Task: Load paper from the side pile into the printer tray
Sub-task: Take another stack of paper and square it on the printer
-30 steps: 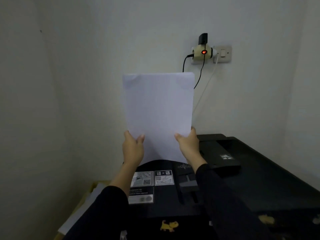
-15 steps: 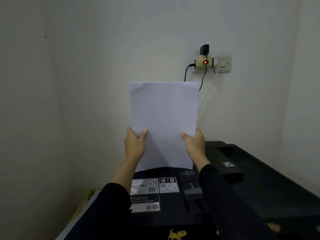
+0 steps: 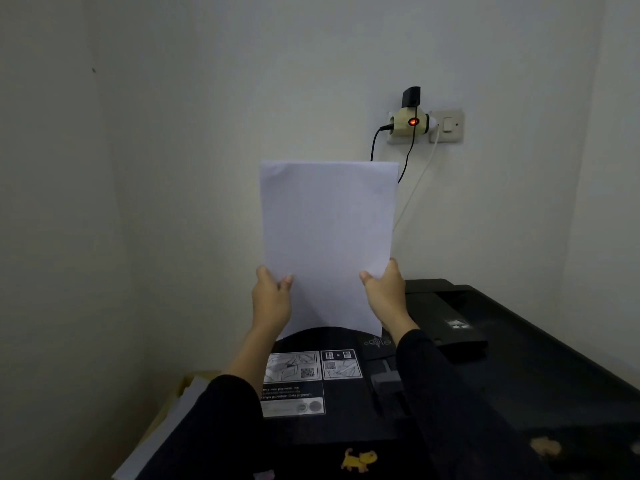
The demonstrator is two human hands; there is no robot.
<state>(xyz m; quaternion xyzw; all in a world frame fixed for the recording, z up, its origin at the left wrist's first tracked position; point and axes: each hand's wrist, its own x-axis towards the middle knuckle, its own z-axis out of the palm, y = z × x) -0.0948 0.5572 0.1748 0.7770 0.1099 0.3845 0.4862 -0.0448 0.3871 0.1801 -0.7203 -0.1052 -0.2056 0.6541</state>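
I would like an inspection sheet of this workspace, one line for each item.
Surface: black printer top, with instruction labels.
Job's things: white paper held upright over the printer's rear; side pile at lower left.
Clutter: small yellow cat shape at the bottom edge.
Hands: left hand and right hand each grip the paper's lower sides.
Cables: two black cables and a white cable hang from the wall adapter.
Surroundings: pale walls, wall switch.
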